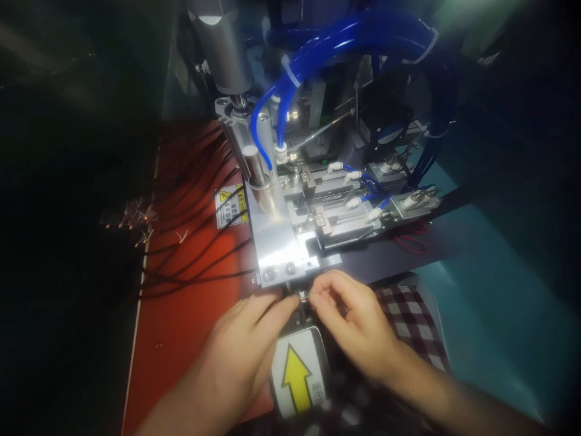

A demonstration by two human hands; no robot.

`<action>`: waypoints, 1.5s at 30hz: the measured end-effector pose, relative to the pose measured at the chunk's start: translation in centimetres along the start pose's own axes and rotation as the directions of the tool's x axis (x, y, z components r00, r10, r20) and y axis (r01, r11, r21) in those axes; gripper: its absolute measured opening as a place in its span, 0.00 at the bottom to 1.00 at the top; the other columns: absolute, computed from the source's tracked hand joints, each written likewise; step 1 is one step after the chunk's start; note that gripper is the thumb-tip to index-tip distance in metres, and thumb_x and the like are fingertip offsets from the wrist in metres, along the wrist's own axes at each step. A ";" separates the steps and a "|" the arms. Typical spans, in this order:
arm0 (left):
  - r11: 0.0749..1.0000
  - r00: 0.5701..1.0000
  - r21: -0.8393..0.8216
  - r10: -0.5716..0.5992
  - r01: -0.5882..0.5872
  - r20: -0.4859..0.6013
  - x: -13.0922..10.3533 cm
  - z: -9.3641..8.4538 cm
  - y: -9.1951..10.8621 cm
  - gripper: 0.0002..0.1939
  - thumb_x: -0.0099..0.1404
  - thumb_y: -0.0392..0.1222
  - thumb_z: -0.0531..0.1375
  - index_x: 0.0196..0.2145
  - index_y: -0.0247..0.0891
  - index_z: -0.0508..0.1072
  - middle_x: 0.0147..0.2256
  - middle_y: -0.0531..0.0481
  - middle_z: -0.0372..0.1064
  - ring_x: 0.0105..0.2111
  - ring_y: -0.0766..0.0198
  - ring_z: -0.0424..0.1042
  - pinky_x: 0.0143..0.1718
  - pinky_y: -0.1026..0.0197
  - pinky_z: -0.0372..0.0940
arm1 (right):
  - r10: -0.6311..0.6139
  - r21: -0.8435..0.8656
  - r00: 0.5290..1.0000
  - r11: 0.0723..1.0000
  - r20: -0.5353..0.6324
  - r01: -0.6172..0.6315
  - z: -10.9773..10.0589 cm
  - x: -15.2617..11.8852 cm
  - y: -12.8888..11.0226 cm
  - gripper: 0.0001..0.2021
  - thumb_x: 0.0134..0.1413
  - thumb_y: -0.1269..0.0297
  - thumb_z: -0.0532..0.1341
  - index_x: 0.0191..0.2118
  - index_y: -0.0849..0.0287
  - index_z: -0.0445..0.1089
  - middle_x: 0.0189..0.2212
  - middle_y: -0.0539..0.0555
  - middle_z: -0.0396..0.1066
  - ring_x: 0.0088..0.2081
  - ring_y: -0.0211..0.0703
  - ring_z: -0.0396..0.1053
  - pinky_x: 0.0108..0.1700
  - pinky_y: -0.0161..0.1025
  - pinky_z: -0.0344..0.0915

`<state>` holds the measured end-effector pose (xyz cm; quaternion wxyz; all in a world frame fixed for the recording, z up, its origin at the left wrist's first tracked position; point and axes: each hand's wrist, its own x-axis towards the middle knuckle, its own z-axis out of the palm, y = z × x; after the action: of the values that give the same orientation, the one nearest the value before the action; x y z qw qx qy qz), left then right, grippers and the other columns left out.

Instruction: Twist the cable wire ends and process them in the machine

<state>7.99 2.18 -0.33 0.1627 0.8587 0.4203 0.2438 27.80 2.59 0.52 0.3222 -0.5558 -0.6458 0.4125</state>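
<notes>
Both of my hands meet at the front edge of a metal machine. My left hand is closed, its thumb and fingertips pressed together at a small piece with thin, light-coloured strands. Opposite it, my right hand pinches with thumb and forefinger at the other side of the same spot. The piece is mostly covered by fingertips and too small to name. Just below lies a white plate with a yellow arrow, pointing toward the machine.
Several black cables run from the machine across the red surface, with frayed wire ends at left. Blue air hoses arch overhead. Small pneumatic cylinders stand at right. A checkered cloth shows beneath my right arm.
</notes>
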 end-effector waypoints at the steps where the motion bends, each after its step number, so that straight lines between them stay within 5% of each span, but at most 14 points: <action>1: 1.000 1.000 -0.001 0.002 -0.002 -0.003 0.1 0.0 0.0 0.17 0.67 0.31 0.48 0.51 0.38 0.69 0.43 0.45 0.69 0.40 0.61 0.70 0.41 0.62 0.68 | 0.008 0.001 1.000 1.000 0.003 -0.008 0.0 0.0 0.0 0.07 0.59 0.70 0.54 0.30 0.58 0.64 0.26 0.49 0.64 0.28 0.38 0.63 0.31 0.37 0.59; 45: 1.000 1.000 0.016 -0.026 0.026 -0.017 -0.2 0.2 0.0 0.19 0.67 0.31 0.47 0.50 0.40 0.69 0.40 0.46 0.69 0.37 0.62 0.70 0.35 0.64 0.68 | 0.106 0.131 0.994 0.986 0.019 -0.108 0.2 0.3 0.1 0.08 0.59 0.70 0.54 0.29 0.57 0.62 0.24 0.46 0.60 0.27 0.37 0.59 0.30 0.36 0.57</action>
<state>7.99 2.00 -0.58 0.1554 0.8524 0.4348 0.2454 27.61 2.81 0.29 0.3314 -0.5648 -0.5884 0.4743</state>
